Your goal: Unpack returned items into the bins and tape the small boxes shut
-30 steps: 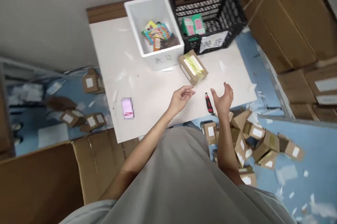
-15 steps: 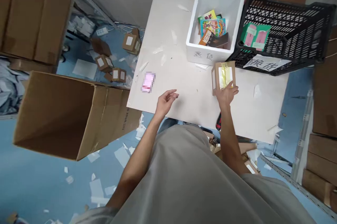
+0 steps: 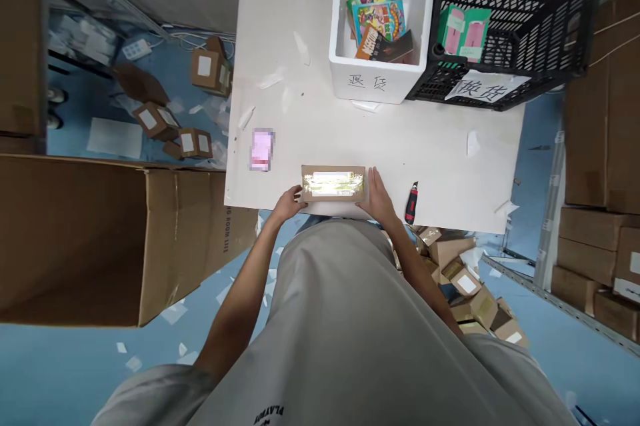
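A small cardboard box [image 3: 310, 197] lies at the table's front edge, with shiny clear tape and a white label on its top face. My left hand [image 3: 289, 205] grips its left end, thumb at the front corner. At the right end, my right hand [image 3: 379, 198] presses against the box with fingers extended along its side. The box is held between both hands. To the right of my right hand rests a red and black utility knife [image 3: 411, 204]. A blurred-out pink item [image 3: 262, 149] lies on the left of the table.
On the white table [image 3: 310, 119] stand a white foam box [image 3: 383, 79] holding several booklets and a black plastic crate [image 3: 515, 33] with a green and pink package. A big open carton [image 3: 185, 233] stands left. Discarded boxes [image 3: 465, 279] lie on the floor at right.
The cardboard box has come leftward and toward me and is turned lengthwise. My left hand has joined the right on it. The utility knife is now fully visible. The view has shifted.
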`<state>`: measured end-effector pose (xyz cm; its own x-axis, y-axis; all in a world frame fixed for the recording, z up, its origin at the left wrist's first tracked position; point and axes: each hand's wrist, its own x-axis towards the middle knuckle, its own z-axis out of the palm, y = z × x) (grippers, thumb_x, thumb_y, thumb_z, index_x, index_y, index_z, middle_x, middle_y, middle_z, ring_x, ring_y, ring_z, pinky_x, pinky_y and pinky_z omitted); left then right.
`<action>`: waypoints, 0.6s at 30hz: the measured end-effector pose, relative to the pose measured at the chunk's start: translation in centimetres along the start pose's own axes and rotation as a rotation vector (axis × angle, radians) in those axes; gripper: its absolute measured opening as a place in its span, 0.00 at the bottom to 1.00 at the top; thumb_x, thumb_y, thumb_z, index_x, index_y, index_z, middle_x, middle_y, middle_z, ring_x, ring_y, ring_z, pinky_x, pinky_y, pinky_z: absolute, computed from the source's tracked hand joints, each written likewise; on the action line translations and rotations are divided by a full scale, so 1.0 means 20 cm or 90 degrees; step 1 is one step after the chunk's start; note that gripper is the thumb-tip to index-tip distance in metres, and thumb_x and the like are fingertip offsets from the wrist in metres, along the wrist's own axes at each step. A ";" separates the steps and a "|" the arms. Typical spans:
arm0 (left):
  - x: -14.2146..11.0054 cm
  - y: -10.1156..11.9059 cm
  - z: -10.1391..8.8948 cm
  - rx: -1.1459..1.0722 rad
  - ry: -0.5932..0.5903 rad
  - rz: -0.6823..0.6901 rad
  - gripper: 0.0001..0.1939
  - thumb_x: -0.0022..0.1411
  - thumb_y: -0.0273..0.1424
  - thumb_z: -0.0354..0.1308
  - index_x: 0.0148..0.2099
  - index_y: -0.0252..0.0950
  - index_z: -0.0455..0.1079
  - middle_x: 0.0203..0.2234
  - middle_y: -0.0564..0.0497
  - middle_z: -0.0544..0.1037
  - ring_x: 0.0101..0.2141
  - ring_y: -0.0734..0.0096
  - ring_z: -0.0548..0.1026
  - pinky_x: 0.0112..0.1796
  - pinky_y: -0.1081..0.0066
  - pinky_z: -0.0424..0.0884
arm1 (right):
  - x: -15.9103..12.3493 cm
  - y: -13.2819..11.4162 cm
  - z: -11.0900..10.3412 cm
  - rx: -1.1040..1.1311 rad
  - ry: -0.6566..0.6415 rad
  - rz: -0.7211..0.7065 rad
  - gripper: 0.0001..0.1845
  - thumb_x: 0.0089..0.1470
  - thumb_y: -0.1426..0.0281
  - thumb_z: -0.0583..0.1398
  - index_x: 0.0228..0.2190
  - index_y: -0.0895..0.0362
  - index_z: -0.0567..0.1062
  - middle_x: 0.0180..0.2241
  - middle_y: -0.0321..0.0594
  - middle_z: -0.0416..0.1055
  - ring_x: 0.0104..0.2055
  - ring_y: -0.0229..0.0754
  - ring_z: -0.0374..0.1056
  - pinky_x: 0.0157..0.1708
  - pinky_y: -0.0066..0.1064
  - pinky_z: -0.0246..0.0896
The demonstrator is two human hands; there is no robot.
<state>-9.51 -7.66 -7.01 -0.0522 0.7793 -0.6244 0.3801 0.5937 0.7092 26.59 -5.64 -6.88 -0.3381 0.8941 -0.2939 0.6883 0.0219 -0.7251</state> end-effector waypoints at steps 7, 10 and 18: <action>0.01 -0.10 -0.02 -0.051 -0.073 -0.074 0.65 0.47 0.29 0.80 0.84 0.38 0.58 0.79 0.28 0.63 0.69 0.32 0.75 0.64 0.42 0.77 | -0.09 0.11 0.18 0.239 0.022 0.202 0.54 0.59 0.58 0.70 0.80 0.53 0.58 0.81 0.57 0.58 0.82 0.65 0.57 0.78 0.66 0.60; 0.03 -0.08 -0.02 -0.053 -0.077 -0.057 0.61 0.47 0.31 0.79 0.81 0.35 0.63 0.78 0.29 0.65 0.70 0.32 0.74 0.67 0.42 0.74 | -0.07 0.06 0.23 0.335 0.080 0.247 0.47 0.57 0.60 0.68 0.75 0.53 0.66 0.77 0.56 0.66 0.80 0.63 0.61 0.74 0.62 0.67; 0.00 0.06 -0.10 -0.128 -0.085 0.099 0.35 0.58 0.52 0.76 0.60 0.36 0.86 0.63 0.39 0.85 0.66 0.40 0.79 0.71 0.46 0.71 | -0.07 -0.09 0.15 0.331 0.197 0.216 0.31 0.59 0.52 0.66 0.58 0.55 0.80 0.58 0.52 0.85 0.60 0.58 0.80 0.66 0.54 0.75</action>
<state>-10.92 -6.59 -5.52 0.1200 0.8386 -0.5313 0.1821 0.5075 0.8422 23.90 -8.15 -7.00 0.0942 0.9018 -0.4219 0.3011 -0.4297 -0.8513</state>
